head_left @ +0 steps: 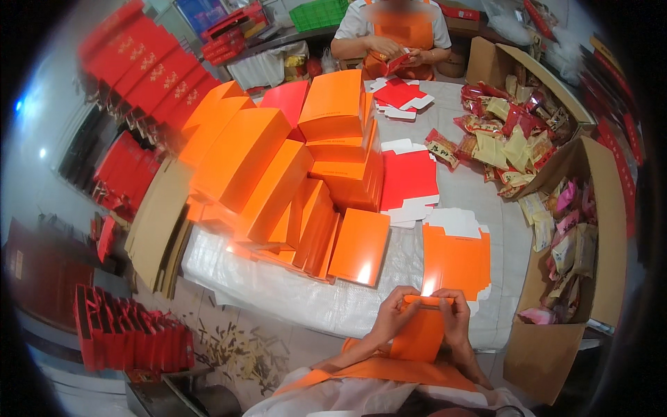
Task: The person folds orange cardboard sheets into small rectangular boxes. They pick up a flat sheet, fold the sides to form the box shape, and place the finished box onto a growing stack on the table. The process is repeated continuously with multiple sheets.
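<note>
My left hand (394, 311) and my right hand (455, 316) both grip an orange cardboard box (420, 335) held upright close to my chest, fingers pinching its top flap. Just beyond it on the white-covered table (292, 292) lies a stack of flat orange box blanks (455, 260). Finished orange boxes (306, 181) are piled high on the table's left half.
A stack of flat red box blanks (408, 179) lies mid-table. Across the table a person in an orange apron (392, 31) folds a red box. Open cardboard cartons (580, 278) of snack packets stand at right; loose packets (511, 135) cover the far right. Red boxes (132, 337) sit on the floor left.
</note>
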Motion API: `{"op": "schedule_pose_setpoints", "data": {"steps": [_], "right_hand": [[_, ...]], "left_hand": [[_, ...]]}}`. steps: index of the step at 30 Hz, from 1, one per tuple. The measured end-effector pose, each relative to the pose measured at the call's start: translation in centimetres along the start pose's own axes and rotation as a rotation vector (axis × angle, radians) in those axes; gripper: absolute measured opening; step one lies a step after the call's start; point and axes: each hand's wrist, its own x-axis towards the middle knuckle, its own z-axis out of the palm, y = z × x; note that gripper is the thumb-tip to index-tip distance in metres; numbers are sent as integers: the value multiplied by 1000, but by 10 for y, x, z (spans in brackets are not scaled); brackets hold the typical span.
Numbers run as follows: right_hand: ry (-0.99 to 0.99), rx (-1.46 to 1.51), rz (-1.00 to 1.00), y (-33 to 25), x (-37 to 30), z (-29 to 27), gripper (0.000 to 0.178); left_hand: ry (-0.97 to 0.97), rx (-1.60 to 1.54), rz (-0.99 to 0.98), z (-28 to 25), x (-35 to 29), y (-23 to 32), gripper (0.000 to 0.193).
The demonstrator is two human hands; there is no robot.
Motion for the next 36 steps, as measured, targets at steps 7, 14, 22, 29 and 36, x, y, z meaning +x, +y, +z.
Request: {"op": "schedule_pose_setpoints", "data": {"steps": [7,14,22,29,36], "right_hand": [[-15,-115,-8,-1,-5,-1,8],[-147,-228,64,-2,-16,-13,19],[31,-303,259,-29,11,-18,29],[-10,3,126,-54,99,65,39],[-133,-67,144,-18,86,50,48]], "left_hand": [[-111,-16,52,-13,-7,-2,7],[-34,44,-28,-16,-15,-8,10],[281,-445,-185,-15,-33,-12,22],[199,-384,-301,-25,-44,-32,21],[215,-256,-247,-17,-37,-21,20]]}}
